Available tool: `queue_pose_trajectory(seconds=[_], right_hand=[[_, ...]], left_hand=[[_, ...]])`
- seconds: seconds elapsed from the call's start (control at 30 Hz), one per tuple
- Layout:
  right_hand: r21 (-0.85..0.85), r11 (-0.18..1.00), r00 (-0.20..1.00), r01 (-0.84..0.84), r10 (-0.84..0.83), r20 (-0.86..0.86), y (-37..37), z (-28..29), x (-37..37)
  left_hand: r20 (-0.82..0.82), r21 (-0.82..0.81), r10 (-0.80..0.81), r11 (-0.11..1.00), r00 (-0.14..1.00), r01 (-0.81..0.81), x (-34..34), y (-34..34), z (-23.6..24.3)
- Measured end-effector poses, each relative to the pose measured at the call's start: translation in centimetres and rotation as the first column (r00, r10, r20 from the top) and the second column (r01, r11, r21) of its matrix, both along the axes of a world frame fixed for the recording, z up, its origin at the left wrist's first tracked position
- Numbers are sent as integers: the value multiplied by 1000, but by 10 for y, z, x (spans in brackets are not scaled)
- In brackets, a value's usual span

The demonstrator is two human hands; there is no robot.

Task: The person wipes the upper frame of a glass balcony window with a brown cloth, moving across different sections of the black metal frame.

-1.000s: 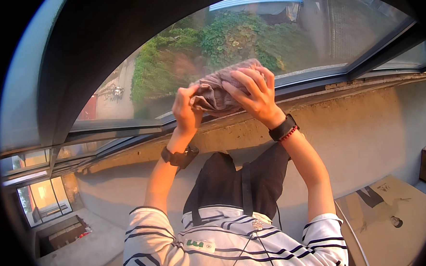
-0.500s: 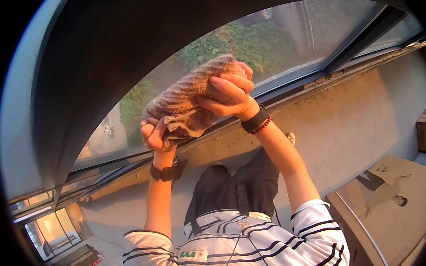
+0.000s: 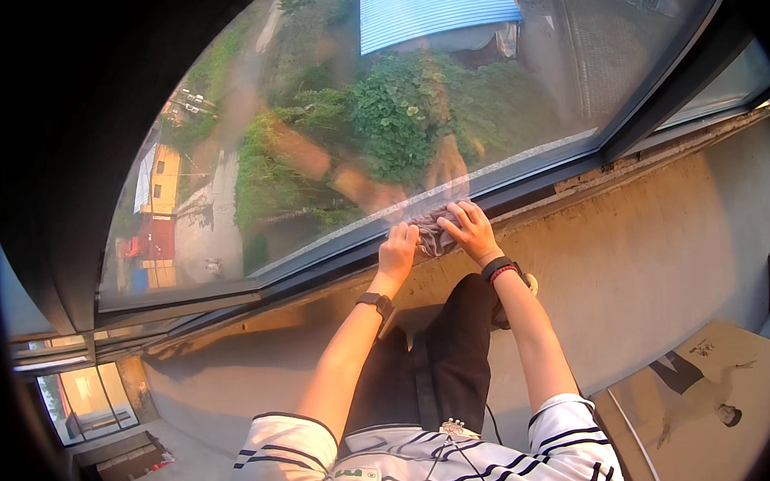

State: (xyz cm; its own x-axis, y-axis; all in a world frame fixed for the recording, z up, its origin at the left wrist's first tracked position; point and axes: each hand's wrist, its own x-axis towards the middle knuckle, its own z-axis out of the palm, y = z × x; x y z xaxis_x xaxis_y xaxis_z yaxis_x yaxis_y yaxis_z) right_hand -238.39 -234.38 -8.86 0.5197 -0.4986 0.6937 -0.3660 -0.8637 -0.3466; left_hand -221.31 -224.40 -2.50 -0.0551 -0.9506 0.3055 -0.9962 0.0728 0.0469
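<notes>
Cloth point(image 3: 433, 234), grey and bunched, lay pressed against the bottom of the large window pane point(image 3: 413, 108), just above the dark lower frame point(image 3: 334, 259). Head view only: left hand point(image 3: 398, 250) sat on the cloth's left edge, fingers curled down against the glass, clamped on the fabric; right hand point(image 3: 469, 231) covered its right side, fingers spread and closed over it. Both hands were close together with the cloth between them. Each wrist wore a dark band (the right one also a red strap). Faint reflections of the arms showed in the pane above the hands. Below the frame ran a rough concrete ledge point(image 3: 645, 227), tan and stained. Person stood close to it in dark trousers and a striped white shirt. Flattened cardboard point(image 3: 715, 389) lay at lower right on the floor. As to progress: the wiping sat at the pane's lowest strip, near its middle; whether the glass above had been cleaned could not be told, since no clear streak or wet mark showed. Side panes looked untouched, as far as I could judge.
</notes>
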Motion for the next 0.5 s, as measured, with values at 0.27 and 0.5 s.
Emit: queue_pose_trajectory(seconds=[0.27,0.5], right_hand=[[124,984,897,125,-165,411,-15,165,-22],[-239,930,714,280,-35,699,-63,363,-30]], left_hand=[[-153,-289,-23,957,988,-22,-42,-31,164],[-69,-763,-111,646,991,19,-66,-60,336]])
